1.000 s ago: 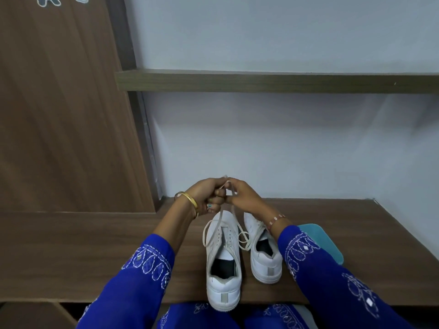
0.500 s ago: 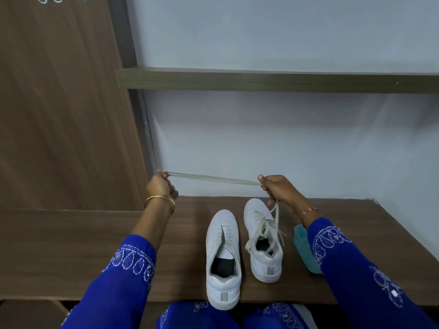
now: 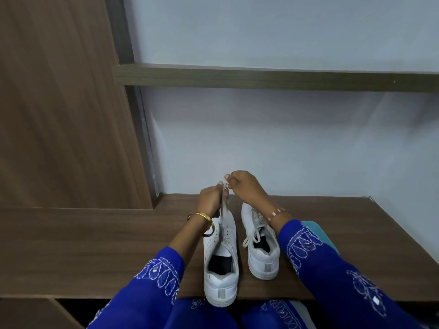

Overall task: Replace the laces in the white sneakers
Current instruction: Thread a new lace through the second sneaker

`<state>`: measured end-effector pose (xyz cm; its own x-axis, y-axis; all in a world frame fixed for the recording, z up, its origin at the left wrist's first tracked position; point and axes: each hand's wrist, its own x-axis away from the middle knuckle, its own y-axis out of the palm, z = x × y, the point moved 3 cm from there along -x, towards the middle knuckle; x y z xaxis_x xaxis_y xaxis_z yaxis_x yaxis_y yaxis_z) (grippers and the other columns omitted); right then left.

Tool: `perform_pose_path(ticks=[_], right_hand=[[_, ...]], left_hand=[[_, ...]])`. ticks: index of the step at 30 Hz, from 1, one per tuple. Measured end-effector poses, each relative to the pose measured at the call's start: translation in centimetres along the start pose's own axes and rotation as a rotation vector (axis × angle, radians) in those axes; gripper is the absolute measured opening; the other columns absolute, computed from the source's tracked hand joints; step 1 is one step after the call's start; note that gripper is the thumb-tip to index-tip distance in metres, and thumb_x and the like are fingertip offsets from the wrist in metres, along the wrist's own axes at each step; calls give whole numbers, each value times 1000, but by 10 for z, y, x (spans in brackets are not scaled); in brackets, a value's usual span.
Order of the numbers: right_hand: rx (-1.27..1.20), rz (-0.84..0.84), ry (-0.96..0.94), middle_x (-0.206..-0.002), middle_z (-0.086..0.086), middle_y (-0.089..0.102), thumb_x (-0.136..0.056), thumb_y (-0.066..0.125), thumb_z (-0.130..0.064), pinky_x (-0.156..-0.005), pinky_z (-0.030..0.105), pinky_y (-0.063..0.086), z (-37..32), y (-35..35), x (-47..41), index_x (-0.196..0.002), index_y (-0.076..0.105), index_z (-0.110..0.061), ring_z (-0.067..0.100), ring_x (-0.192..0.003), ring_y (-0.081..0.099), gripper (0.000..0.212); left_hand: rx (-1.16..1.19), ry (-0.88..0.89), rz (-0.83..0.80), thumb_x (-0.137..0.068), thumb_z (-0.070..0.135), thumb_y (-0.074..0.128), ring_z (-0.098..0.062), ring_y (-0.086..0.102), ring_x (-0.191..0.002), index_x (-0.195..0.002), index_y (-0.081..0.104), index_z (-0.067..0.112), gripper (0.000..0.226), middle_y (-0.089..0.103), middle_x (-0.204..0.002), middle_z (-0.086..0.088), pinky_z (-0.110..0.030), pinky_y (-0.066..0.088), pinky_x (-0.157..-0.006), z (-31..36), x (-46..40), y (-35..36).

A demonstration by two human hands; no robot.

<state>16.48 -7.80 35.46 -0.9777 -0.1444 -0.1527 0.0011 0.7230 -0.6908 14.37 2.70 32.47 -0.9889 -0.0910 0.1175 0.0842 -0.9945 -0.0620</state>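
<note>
Two white sneakers stand side by side on a brown wooden desk (image 3: pixel 95 245), toes toward the wall. The left sneaker (image 3: pixel 221 264) is nearer to me, with its heel at the desk's front edge. The right sneaker (image 3: pixel 260 248) has its laces threaded and hanging loose. My left hand (image 3: pixel 210 200) and my right hand (image 3: pixel 244 186) meet above the left sneaker's toe. Both pinch a folded white lace (image 3: pixel 225 198) that hangs down onto that shoe.
A teal flat object (image 3: pixel 318 231) lies on the desk to the right, half hidden under my right sleeve. A wooden shelf (image 3: pixel 261 78) crosses the wall above. A tall wooden panel (image 3: pixel 59 103) stands at the left. The wall is close behind the shoes.
Half a second ago the lace was stretched wide between my hands. Both hands have since come together above the left sneaker, and the lace now hangs doubled.
</note>
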Motion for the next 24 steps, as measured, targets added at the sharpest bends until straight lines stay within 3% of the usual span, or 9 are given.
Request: perform_pose_path(ticks=[3, 8, 12, 14, 20, 24], right_hand=[[15, -67, -21, -64, 4, 49, -97, 44, -29, -57, 27, 32, 4, -2, 3, -71, 55, -1, 18, -62, 46, 40], [-178, -70, 87, -53, 0, 29, -93, 51, -38, -44, 19, 25, 39, -19, 12, -54, 33, -15, 12, -46, 25, 48], [-145, -11, 199, -51, 1, 26, -90, 55, -40, -46, 24, 24, 77, -34, 19, -52, 29, -17, 13, -44, 23, 51], [-88, 5, 236, -48, 0, 25, -89, 57, -41, -46, 23, 25, 91, -39, 21, -50, 28, -17, 12, -40, 23, 54], [47, 141, 408, -46, 1, 31, -90, 56, -41, -48, 27, 24, 123, -51, 24, -45, 29, -13, 15, -44, 27, 60], [37, 242, 505, -51, 5, 41, -94, 49, -40, -49, 28, 28, 133, -50, 25, -48, 37, -8, 17, -48, 37, 57]], left_hand=[[69, -19, 80, -96, 22, 42, -18, 36, -48, -60, 46, 10, 38, 42, -54, -5, -24, 29, -46, 3, 0, -7], [496, -181, 306, -94, 23, 42, -13, 31, -21, -65, 46, 11, 32, 34, -31, -1, -6, 23, -33, -6, -18, -47], [629, -216, 454, -96, 15, 38, -5, 32, -18, -65, 38, 15, 31, 38, -38, 1, -7, 23, -27, -17, -28, -83], [748, -244, 510, -95, 18, 38, -6, 32, -19, -66, 39, 15, 30, 38, -30, 5, -5, 25, -32, -22, -27, -91], [741, -279, 585, -97, 25, 38, -9, 40, -34, -65, 42, 16, 34, 43, -52, 0, -5, 25, -33, -35, -27, -93], [696, -319, 582, -98, 30, 37, -11, 37, -48, -68, 45, 16, 34, 41, -61, 0, -15, 29, -36, -38, -23, -86]])
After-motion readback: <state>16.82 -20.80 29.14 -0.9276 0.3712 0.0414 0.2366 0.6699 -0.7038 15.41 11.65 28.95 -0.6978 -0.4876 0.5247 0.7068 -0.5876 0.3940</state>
